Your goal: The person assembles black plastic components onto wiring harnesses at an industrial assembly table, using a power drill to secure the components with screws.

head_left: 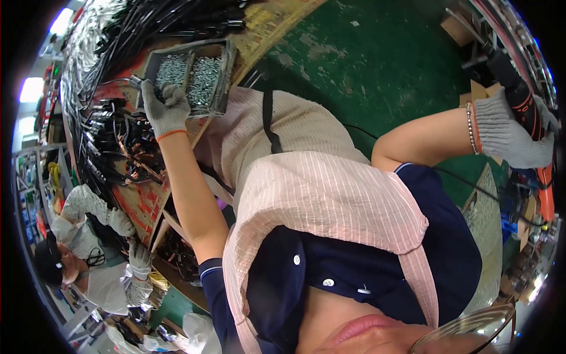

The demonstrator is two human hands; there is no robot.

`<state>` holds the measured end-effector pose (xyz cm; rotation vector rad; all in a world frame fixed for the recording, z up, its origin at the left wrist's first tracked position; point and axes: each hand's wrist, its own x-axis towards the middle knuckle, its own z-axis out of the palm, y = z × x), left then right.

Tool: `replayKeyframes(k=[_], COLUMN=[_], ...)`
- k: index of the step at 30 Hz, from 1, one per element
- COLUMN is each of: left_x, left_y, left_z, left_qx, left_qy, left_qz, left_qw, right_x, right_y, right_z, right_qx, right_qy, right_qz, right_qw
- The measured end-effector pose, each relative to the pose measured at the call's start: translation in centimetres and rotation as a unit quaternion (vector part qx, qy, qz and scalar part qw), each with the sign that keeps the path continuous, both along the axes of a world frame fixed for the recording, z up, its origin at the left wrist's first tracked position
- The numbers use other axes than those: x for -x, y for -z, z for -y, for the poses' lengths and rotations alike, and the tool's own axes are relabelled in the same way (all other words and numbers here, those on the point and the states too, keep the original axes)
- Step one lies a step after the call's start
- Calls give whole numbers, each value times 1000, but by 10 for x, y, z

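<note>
My left hand [164, 108], in a grey knit glove with an orange cuff, is at the near-left edge of a grey tray [229, 76]. Its fingers are curled, pinching at the end of a black cable [136, 79]. Small silvery screws [204, 79] fill the tray's two compartments. Far out to the right, my gloved right hand [513, 133] is wrapped round a black and orange power tool [521, 101]. A thin black cord runs toward the tool's orange end. The tool's working tip cannot be made out.
A worn red and yellow workbench [138, 203] carries bundles of black cables [118, 133] with copper ends. More cables are heaped at its far side. A co-worker [97, 253] in gloves works at the left. Below lies a green floor [365, 53]; cardboard boxes [457, 29] stand at right.
</note>
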<state>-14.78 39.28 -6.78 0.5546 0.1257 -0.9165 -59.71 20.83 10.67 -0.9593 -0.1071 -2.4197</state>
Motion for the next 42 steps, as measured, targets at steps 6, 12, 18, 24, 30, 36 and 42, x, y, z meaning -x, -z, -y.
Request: replayKeyframes(k=[6, 12, 18, 24, 30, 36, 42], left_x=[16, 33, 44, 43, 39, 44, 41], left_y=[-2, -13, -21, -32, -30, -29, -18], left_z=[6, 5, 13, 10, 10, 11, -1], left_qx=[-32, -89, -171, -243, -214, -189, -118], left_qy=[-50, -70, -105, -81, -84, -195, -75], left_qz=[51, 95, 108, 90, 51, -41, 7], left_qw=[997, 989, 974, 962, 972, 961, 990], right_x=[-56, -153, -242, -295, -320, -329, -322], right_y=[8, 10, 43, 89, 105, 119, 115], right_z=[17, 13, 0, -7, 0, 6, 5], right_qx=[-77, -92, 39, -63, -119, -152, -172], right_qy=[-83, -192, -421, -512, -556, -582, -583], right_qz=[-23, -100, -176, -242, -344, -347, -370], right_qw=[993, 972, 889, 822, 747, 720, 702])
